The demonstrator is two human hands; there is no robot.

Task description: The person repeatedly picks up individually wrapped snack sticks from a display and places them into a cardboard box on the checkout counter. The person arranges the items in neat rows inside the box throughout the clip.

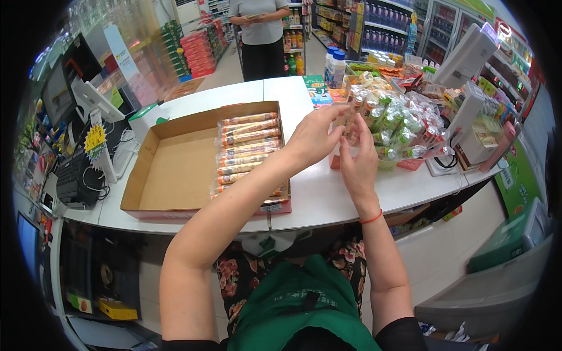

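Both my hands meet over the right part of the counter, at the near left edge of a display of wrapped sticks. My left hand reaches across with its fingers around an orange-and-clear wrapped stick, which stands roughly upright. Close beside it, my right hand has its thumb and fingers at the lower part of the same stick. Green-capped and red-capped wrapped sticks lie bunched just right of my fingers. An open cardboard box lies to the left, with a row of orange-ended wrapped sticks along its right side.
The white counter runs under everything. White-and-blue bottles stand behind the display. A white screen stand is at the right, a black device with cables at the left. A person stands across the counter.
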